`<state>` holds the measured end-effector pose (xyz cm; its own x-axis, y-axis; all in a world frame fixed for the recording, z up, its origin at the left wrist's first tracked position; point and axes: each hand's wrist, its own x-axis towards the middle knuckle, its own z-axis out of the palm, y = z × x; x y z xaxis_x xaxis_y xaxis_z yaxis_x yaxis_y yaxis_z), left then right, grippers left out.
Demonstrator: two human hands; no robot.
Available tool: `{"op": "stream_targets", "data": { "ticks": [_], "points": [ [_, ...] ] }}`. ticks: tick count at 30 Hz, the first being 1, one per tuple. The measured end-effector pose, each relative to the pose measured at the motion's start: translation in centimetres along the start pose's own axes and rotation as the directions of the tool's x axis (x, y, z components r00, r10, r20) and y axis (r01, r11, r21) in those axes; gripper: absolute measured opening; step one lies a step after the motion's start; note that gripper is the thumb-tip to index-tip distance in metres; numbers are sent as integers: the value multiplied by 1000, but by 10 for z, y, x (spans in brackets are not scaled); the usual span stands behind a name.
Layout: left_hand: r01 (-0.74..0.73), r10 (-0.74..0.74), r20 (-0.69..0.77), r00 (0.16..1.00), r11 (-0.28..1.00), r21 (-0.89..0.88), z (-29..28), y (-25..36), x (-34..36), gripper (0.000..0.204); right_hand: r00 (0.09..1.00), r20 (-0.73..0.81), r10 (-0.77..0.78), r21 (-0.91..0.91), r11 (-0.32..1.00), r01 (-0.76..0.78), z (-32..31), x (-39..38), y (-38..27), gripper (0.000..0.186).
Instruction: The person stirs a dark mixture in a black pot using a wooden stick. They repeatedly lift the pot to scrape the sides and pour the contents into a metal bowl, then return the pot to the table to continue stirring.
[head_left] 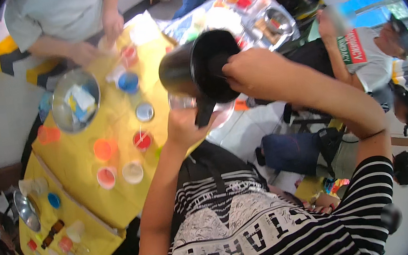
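Note:
A black pitcher is held up tilted over the table's right edge, its wide dark mouth facing right. Its handle points down toward me, and my left hand is wrapped round it. My right hand reaches across to the mouth, fingers bent and closed at the rim; what they pinch, if anything, is hidden. Behind my left hand a clear container shows in part. On the table nearby are a round silvery lid or tin and a red cup with a thin stick in it.
A yellow-covered table carries a metal bowl with packets, a blue cup, an orange cup, a white cup and a brown bottle. A co-worker's hands work across it. Other people and a blue bag are at right.

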<state>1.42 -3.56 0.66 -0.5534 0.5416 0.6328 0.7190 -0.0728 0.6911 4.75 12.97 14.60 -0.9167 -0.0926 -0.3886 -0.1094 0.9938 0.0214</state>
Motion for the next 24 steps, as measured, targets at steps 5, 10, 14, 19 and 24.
{"op": "stream_targets", "data": {
  "ticks": [5, 10, 14, 19, 24],
  "points": [
    [61, -60, 7, 998, 995, -83, 10, -11, -13, 24, 971, -195, -142, 485, 846, 221, -8, 21, -11, 17],
    [106, -107, 6, 994, 974, -202, 13, -19, -6, 21, 812, -562, 156, 439, 889, 134, 18, 22, -3, 15],
    [156, -142, 79, 987, 966, -207, 23, -21, 2, 20, 810, -493, 317, 446, 892, -78, 27, 15, 2, 13],
    [173, -154, 110, 982, 965, -197, 45, -18, 13, 23, 799, -490, 347, 433, 893, -123, 44, 8, 14, 14],
    [45, -26, 100, 995, 979, -198, 66, -8, 33, 25, 720, -527, 451, 495, 852, -171, 64, 12, 26, 15]
  ]
}}
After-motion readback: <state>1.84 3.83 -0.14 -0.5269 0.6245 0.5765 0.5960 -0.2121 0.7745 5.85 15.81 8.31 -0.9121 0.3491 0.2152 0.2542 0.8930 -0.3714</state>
